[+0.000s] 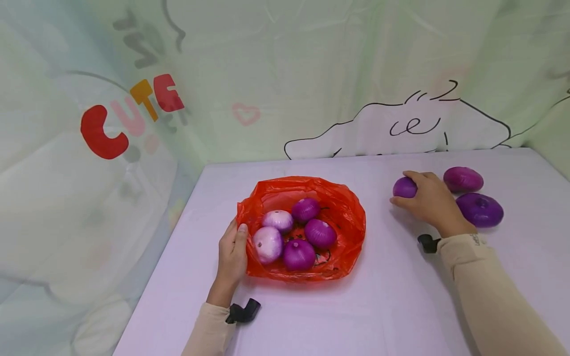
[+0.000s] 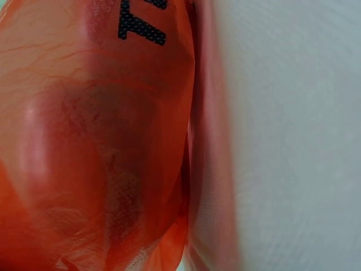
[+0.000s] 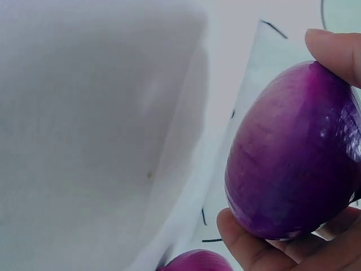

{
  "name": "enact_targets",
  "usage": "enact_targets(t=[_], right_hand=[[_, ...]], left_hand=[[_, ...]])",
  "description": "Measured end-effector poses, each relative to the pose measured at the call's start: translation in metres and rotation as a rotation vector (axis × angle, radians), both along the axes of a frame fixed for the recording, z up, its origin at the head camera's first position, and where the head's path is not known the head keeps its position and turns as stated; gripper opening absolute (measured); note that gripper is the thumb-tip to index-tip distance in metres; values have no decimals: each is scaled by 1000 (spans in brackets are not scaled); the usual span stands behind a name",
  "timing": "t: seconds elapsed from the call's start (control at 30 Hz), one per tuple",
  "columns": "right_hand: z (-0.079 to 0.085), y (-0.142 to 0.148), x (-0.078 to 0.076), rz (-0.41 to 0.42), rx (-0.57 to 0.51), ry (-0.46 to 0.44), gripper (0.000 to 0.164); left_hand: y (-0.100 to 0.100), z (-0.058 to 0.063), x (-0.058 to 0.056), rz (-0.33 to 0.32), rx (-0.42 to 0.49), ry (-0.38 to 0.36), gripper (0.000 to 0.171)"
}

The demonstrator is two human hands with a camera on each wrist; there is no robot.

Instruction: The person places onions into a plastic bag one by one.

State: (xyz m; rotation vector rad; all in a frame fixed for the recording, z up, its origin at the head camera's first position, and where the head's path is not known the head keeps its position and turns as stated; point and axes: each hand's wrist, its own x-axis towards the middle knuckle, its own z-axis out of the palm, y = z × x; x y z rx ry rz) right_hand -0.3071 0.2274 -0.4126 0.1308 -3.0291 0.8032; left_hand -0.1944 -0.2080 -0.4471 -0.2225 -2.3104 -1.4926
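Observation:
My right hand (image 1: 429, 200) grips a purple onion (image 1: 404, 188) between thumb and fingers. In the right wrist view this onion (image 3: 293, 152) looks smooth and glossy, and fingertips (image 3: 240, 226) curl under its edge. My left hand (image 1: 232, 252) holds the left side of an open red plastic bag (image 1: 349, 247), its thumb near the rim. Inside the bag lie several onions: purple ones such as this onion (image 1: 299, 255) and paler, whitish ones such as this onion (image 1: 268, 244). In the left wrist view the bag's film (image 2: 101, 141) with black print fills the left half.
Two more purple onions, a pinker one (image 1: 463, 179) and a darker, flatter one (image 1: 481, 210), lie on the right of the white-covered table (image 1: 334, 321), close to my right hand. A printed curtain (image 1: 267, 74) hangs behind the table and along its left side.

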Motion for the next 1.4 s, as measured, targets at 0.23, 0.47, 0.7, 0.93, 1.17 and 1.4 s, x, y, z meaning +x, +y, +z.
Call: enact_targets(t=[0.23, 0.47, 0.7, 0.93, 1.17, 1.4], right_hand=[[8, -9, 8, 1, -32, 31, 89], [12, -15, 14, 1, -43, 70, 89], [18, -23, 19, 11, -65, 85, 89], [26, -31, 27, 38, -85, 115, 88], [39, -43, 37, 79, -117, 185, 83], [48, -52, 44, 106, -140, 190, 84]], left_hand=[[0, 0, 0, 9, -4, -4, 45], [0, -1, 0, 5, 1, -4, 44], [0, -2, -1, 2, 0, -5, 44], [0, -2, -2, 0, 0, -3, 44], [0, -2, -1, 0, -3, 1, 43], [0, -1, -1, -6, -1, 1, 44]])
